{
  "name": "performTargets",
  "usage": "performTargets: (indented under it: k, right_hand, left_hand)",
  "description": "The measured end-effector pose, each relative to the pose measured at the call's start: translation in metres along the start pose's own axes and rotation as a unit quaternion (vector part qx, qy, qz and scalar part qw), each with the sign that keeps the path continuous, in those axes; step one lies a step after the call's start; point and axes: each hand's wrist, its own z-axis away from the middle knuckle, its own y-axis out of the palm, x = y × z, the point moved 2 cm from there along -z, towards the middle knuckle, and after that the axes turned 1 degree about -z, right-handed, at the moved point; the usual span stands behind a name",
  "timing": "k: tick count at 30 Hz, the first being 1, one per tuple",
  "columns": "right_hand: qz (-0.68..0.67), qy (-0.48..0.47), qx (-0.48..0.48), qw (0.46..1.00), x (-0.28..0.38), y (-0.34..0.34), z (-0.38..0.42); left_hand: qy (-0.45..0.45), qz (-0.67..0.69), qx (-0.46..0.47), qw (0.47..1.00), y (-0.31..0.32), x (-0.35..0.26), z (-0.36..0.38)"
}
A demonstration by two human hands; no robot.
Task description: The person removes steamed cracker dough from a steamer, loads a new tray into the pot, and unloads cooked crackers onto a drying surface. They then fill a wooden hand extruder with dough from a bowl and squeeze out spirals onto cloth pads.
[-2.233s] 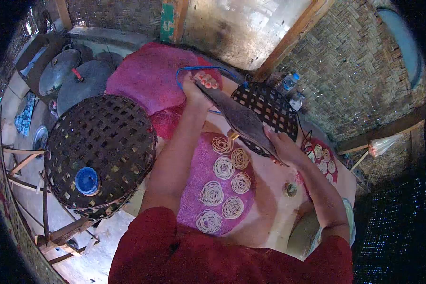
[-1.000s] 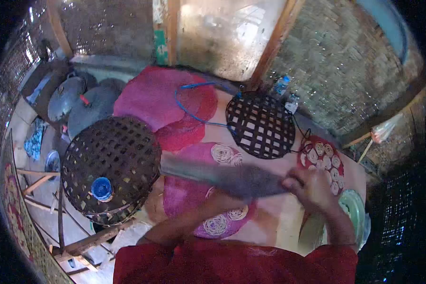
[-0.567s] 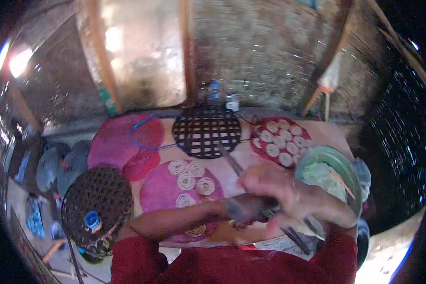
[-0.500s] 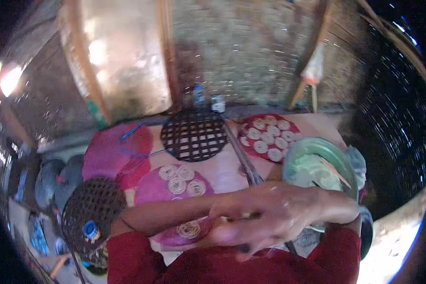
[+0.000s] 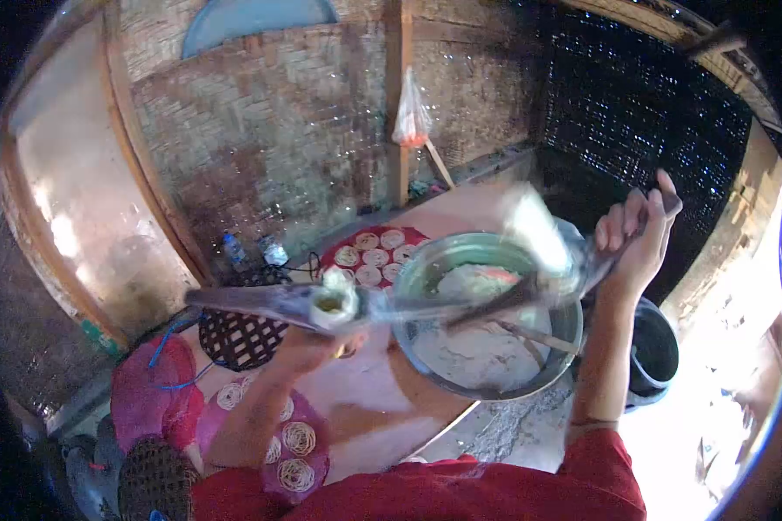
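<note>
A long dark wooden hand press (image 5: 261,302) with two hinged arms spans the view, blurred by motion. Near its left part sits a whitish cup (image 5: 332,306) with an opening. My left hand (image 5: 314,347) is closed round the press just under this cup, partly hidden by it. Raised at the right, my right hand (image 5: 641,227) grips the end of the press's other arm. A pale blurred piece (image 5: 534,227) sticks up from that arm, over the rim of a large green basin (image 5: 573,339). In the basin lie whitish dough or flour (image 5: 473,352) and a wooden stick (image 5: 534,336).
Round pink mats with coiled noodle nests (image 5: 299,438) lie at lower left, and a red mat with more nests (image 5: 375,259) behind the basin. A black woven tray (image 5: 243,337), a dark bucket (image 5: 654,356) and a hanging plastic bag (image 5: 413,113) are around.
The view has swung right. My hands, close together before, are now far apart, with the press held up between them and its arms spread.
</note>
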Motion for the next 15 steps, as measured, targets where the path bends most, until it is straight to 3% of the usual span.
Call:
performTargets:
  k: [1,2,3,5,7,8,9,10,11,12,13,15]
  right_hand:
    - [-0.083,-0.01,-0.122,0.989,-0.013,-0.01,-0.002]
    - [-0.166,-0.024,-0.241,0.956,-0.025,-0.018,-0.001]
    - [-0.224,0.013,-0.262,0.939,-0.041,-0.009,0.007]
    - [-0.214,0.116,-0.161,0.957,-0.076,0.007,0.032]
    - [-0.236,0.299,-0.028,0.924,-0.101,0.012,0.064]
    - [-0.002,0.297,0.116,0.948,-0.136,-0.02,0.081]
    - [0.325,0.148,0.289,0.888,-0.138,-0.05,0.094]
    - [0.596,-0.027,0.42,0.684,-0.14,-0.068,0.105]
    - [0.68,0.181,0.496,0.509,-0.137,-0.075,0.109]
    - [0.711,0.14,0.538,0.431,-0.139,-0.094,0.119]
    - [0.708,0.144,0.543,0.428,-0.142,-0.106,0.12]
    - [0.689,0.237,0.507,0.46,-0.147,-0.121,0.115]
  left_hand:
    - [-0.018,0.284,-0.054,0.957,0.008,0.009,-0.004]
    - [-0.028,0.123,-0.083,0.989,0.018,0.017,-0.014]
    - [0.005,0.166,-0.167,0.972,0.029,0.015,-0.024]
    - [0.06,0.234,-0.313,0.919,0.036,0.006,-0.035]
    - [0.113,0.318,-0.391,0.856,0.013,-0.004,-0.032]
    - [0.15,0.371,-0.402,0.824,-0.007,-0.009,-0.027]
    - [0.191,0.31,-0.403,0.84,-0.036,-0.008,-0.015]
    - [0.224,0.334,-0.362,0.841,-0.053,-0.02,-0.003]
    - [0.258,0.356,-0.319,0.839,-0.064,-0.03,0.009]
    - [0.252,0.357,-0.322,0.84,-0.072,-0.026,0.017]
    - [0.214,0.327,-0.307,0.868,-0.075,-0.021,0.026]
    - [-0.022,0.125,-0.491,0.862,-0.061,0.031,0.069]
